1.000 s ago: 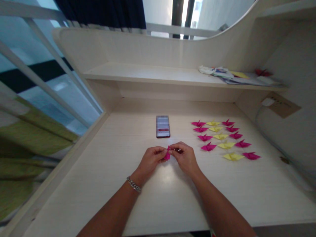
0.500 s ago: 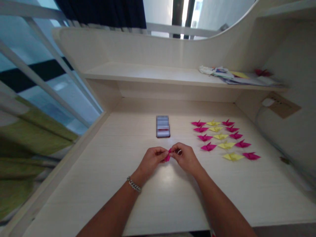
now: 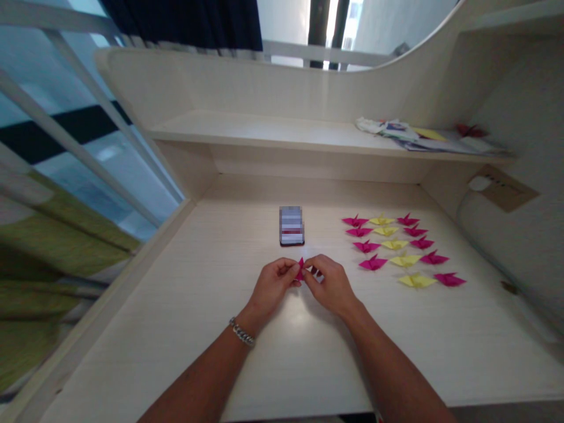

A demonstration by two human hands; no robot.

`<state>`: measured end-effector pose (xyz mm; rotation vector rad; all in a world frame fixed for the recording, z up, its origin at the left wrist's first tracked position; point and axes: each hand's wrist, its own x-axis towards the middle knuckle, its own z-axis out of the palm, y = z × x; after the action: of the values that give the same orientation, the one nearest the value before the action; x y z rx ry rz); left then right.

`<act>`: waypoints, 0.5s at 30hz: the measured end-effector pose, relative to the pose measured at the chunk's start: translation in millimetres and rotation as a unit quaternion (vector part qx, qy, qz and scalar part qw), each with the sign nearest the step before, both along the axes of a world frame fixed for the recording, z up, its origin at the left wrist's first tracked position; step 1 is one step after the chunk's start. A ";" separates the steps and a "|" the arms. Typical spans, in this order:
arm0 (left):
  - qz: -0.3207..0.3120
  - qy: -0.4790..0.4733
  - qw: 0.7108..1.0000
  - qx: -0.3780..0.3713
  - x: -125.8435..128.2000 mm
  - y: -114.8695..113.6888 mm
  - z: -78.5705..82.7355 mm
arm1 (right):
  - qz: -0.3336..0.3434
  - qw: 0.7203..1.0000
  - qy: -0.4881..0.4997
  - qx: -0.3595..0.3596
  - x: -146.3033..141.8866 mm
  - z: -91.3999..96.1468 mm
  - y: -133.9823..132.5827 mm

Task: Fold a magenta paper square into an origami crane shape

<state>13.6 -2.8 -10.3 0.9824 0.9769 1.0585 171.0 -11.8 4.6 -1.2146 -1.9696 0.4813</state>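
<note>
A small folded piece of pink origami paper (image 3: 300, 271) is pinched between my two hands, just above the desk, with a pointed tip sticking up. My left hand (image 3: 278, 283) grips its left side between thumb and fingers; a silver chain bracelet (image 3: 242, 331) circles that wrist. From the right, my right hand (image 3: 329, 283) pinches the paper with thumb and forefinger. Much of the paper is hidden by my fingers. Beyond my hands lies a phone (image 3: 291, 225) with a blurred screen. Pink paper cranes (image 3: 373, 262) and yellow paper cranes (image 3: 416, 280) lie in columns to the right.
The pale wooden desk (image 3: 176, 329) has a raised shelf (image 3: 264, 132) along its back. Papers (image 3: 409, 138) lie on the shelf's right part. A white plug (image 3: 479, 183) with a cable sits in the wall socket (image 3: 506, 189) at right. White bars (image 3: 88, 100) stand at left.
The pink paper has turned a little in my fingers, and its tip now points up. My hands have shifted only slightly. The phone and the cranes lie where they were.
</note>
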 end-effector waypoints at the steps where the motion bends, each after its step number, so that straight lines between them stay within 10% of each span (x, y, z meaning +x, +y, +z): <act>1: -0.002 -0.012 1.000 -0.001 0.0 0.2 -0.7 | -0.001 1.000 -0.002 0.004 -0.1 0.4 -0.3; 15: -0.004 -0.107 0.993 -0.041 1.6 -3.1 0.6 | 0.012 0.999 -0.010 0.035 0.4 0.0 -0.1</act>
<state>15.2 -6.0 -9.7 0.7867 0.8327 1.0852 171.4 -11.9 4.6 -1.1585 -2.0021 0.4113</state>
